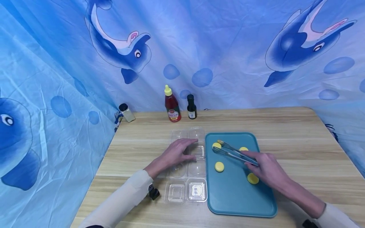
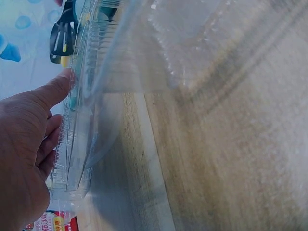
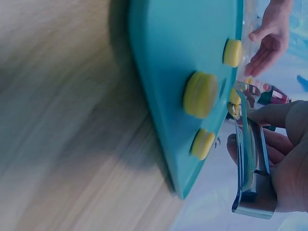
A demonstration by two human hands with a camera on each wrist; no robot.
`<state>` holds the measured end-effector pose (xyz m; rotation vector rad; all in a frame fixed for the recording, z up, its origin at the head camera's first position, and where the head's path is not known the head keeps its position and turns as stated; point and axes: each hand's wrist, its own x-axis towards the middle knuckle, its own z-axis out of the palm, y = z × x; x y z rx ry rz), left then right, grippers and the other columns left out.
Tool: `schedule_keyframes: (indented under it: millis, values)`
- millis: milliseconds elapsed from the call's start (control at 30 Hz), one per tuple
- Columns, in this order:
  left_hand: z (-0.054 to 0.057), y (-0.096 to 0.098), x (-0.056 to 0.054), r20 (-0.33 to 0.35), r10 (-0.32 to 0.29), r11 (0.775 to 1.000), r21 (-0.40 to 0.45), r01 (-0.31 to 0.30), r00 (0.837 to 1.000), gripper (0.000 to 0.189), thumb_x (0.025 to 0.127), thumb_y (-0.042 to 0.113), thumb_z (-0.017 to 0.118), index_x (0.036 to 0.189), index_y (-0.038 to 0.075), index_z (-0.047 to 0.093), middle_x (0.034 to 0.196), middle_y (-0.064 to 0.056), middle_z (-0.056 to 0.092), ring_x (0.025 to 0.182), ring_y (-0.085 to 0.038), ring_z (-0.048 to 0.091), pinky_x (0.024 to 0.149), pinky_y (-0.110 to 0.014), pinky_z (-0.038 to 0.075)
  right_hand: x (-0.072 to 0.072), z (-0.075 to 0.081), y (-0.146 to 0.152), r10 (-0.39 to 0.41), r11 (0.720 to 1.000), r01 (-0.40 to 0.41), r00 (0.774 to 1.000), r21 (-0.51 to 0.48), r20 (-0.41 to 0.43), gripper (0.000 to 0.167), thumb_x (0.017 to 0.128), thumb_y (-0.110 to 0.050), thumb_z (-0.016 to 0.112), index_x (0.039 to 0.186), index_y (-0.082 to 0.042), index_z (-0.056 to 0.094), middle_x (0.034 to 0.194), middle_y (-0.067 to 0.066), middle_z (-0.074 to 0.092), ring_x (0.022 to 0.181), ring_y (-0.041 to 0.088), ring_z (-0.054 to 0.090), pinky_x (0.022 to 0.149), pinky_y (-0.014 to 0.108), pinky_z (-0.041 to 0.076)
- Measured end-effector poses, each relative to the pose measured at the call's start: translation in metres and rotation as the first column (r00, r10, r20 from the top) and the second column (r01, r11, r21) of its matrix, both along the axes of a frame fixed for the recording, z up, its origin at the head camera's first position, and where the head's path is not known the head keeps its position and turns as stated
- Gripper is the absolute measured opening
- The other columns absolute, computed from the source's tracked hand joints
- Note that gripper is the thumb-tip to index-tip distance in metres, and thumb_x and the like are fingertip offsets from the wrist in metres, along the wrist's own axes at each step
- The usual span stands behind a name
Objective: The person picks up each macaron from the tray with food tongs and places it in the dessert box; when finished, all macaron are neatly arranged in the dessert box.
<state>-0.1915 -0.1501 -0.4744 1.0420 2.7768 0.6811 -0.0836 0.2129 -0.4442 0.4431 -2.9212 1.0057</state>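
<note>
My right hand [image 1: 268, 167] holds metal tongs [image 1: 235, 154] over the teal tray [image 1: 236, 199]. The slotted tong heads are spread to either side of a yellow macaron [image 1: 216, 146] near the tray's far left corner. Several more macarons lie apart on the tray, among them one [image 1: 219, 167] at its left and one [image 1: 252, 178] beneath the right hand; in the right wrist view a macaron [image 3: 201, 95] shows its pale filling. My left hand [image 1: 179, 151] is over the clear plastic containers [image 1: 196, 190] left of the tray, thumb and fingers apart, close at their walls.
At the table's back stand a red sauce bottle [image 1: 172, 107] with a yellow cap and a small dark bottle [image 1: 192, 107]. A shaker [image 1: 126, 112] with a black lid is at the back left corner. Blue dolphin-print curtain [image 1: 228, 47] hangs behind the wooden table [image 1: 308, 142].
</note>
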Motion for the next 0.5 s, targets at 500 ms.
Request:
schedule_keyframes:
  millis: [500]
  values:
    - [0.000,-0.001,0.000,0.003,0.000,1.000,-0.015,0.000,1.000,0.082,0.089,0.043,0.086,0.157,0.016,0.051,0.156,-0.004,0.057,0.144,-0.025,0.052,0.124,-0.047,0.036,-0.009,0.004,-0.039,0.091,0.995,-0.095,0.993,-0.043,-0.080,0.045,0.090,0.003,0.082,0.133,-0.004,0.073,0.104,0.012,0.077,0.049,0.002,0.044,0.041,0.022,0.041]
